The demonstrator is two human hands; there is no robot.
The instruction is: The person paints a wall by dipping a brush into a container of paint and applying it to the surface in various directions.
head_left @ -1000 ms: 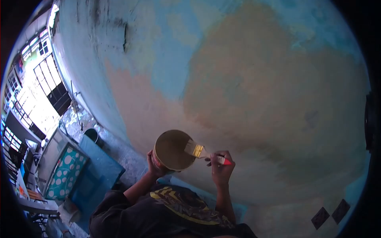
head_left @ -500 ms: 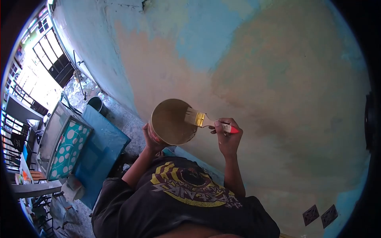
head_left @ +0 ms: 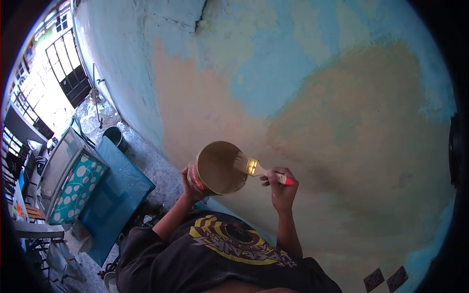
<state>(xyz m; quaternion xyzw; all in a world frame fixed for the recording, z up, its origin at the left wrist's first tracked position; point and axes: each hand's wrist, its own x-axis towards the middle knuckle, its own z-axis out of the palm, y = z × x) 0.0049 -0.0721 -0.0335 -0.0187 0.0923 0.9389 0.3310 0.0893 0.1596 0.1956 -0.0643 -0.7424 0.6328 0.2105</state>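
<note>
My left hand [head_left: 190,187] grips the side of a round paint can [head_left: 215,171], its mouth tilted toward me and its inside coated tan. A reddish label shows near my fingers. In my right hand [head_left: 282,188] is a flat paintbrush [head_left: 260,169] with a gold ferrule, a pale wooden handle and a red tip. Its bristles lie over the can's opening, at the inner right side near the rim. Just beyond both hands stands the wall [head_left: 342,127], blue with broad patches of tan paint.
Left of me is a blue board or tabletop [head_left: 117,190] beside a glass-sided case with a teal dotted panel [head_left: 78,188]. Farther off stand a dark bucket [head_left: 115,136] and a barred gate [head_left: 68,66]. Two dark diamond-shaped vents [head_left: 386,280] sit low on the wall.
The view has tilted up, so more upper wall shows and the can and hands appear lower. The brush's bristles have come slightly nearer the can's right rim.
</note>
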